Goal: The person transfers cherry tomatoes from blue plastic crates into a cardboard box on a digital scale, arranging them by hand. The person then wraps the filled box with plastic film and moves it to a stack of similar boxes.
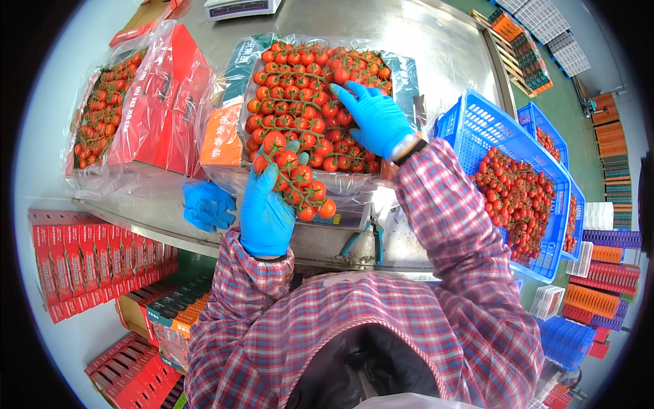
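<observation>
My left hand, in a blue glove, holds a truss of cherry tomatoes over the near edge of an orange and green cardboard box. Rows of cherry tomatoes on the vine fill this box, which is lined with clear plastic film. My right hand, also gloved in blue, rests its fingertips on tomatoes at the right part of the box. Its fingers are apart; whether it grips any tomato cannot be told. The box seems to stand on a scale, partly hidden beneath it.
Blue-handled pliers or snips and a crumpled blue glove lie on the steel table. A film-covered red box of tomatoes stands left. At right is a blue plastic crate of loose tomatoes. Another scale sits at the back.
</observation>
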The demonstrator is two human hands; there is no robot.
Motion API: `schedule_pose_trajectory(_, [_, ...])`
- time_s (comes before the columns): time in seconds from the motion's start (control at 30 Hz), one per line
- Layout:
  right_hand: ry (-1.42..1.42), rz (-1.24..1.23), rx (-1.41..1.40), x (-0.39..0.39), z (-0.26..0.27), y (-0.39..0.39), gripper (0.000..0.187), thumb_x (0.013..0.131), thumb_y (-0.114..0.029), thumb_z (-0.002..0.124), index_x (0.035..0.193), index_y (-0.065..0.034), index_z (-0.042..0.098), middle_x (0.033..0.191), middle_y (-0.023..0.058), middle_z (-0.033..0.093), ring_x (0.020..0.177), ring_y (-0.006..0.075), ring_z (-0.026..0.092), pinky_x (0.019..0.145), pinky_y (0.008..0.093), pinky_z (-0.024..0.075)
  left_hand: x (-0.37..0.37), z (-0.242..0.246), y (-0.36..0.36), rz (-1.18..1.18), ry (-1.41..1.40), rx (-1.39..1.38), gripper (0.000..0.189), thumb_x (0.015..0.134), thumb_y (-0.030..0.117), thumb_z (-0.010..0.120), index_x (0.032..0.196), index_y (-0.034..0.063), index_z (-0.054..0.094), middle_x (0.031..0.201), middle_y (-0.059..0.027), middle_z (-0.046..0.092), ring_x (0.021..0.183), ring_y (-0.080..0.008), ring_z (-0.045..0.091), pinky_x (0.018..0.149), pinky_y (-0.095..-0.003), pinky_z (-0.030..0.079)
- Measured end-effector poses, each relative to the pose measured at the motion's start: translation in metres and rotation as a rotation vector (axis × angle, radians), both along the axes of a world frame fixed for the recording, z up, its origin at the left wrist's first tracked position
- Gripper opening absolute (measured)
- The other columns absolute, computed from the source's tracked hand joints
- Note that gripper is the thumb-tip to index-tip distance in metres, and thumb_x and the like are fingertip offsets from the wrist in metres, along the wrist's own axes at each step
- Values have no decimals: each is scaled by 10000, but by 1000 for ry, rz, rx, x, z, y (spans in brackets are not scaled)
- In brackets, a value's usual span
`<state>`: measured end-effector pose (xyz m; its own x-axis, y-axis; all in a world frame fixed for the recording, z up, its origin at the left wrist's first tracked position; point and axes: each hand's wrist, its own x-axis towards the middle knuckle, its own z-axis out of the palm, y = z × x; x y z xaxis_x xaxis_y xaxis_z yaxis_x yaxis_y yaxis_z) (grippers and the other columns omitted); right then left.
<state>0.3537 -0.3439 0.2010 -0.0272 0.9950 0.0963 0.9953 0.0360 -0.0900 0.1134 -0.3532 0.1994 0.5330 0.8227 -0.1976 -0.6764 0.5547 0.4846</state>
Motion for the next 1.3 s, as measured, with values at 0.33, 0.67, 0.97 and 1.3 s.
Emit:
schedule_pose_trajectory(0.33, [-113,65,-12,17,-28,26,640,876,-525,432,1385,-155,317,1450,176,225,1322,436,194,1053,561,188,17,0,-1,-86,-11,73,444,918,170,469,1331,51,359,1294,-145,468,1164,-295,485,962,-480,415])
schedule_pose_trajectory(0.67, [1404,-159,254,-26,34,-44,778,809,-169,684,1403,-30,202,1293,149,440,1128,204,496,949,329,420,78,16,22,-268,151,454,427,942,247,450,1334,83,405,1317,-65,451,1213,-195,421,1008,-319,345])
schedule_pose_trajectory(0.97, [737,66,127,-24,1,-22,657,679,-219,719,1213,-53,375,1010,184,562,925,337,599,761,397,499,54,-32,90,-159,1743,1785,521,895,379,471,1386,334,303,1476,24,219,1343,-357,195,1069,-573,148])
schedule_pose_trajectory(1.3, [34,-47,-277,-28,6,-12,527,631,-212,689,1072,-16,478,910,189,577,865,350,587,725,459,470,34,-33,116,-332,1543,1906,464,946,364,357,1402,304,292,1489,1,198,1342,-372,177,1075,-544,151])
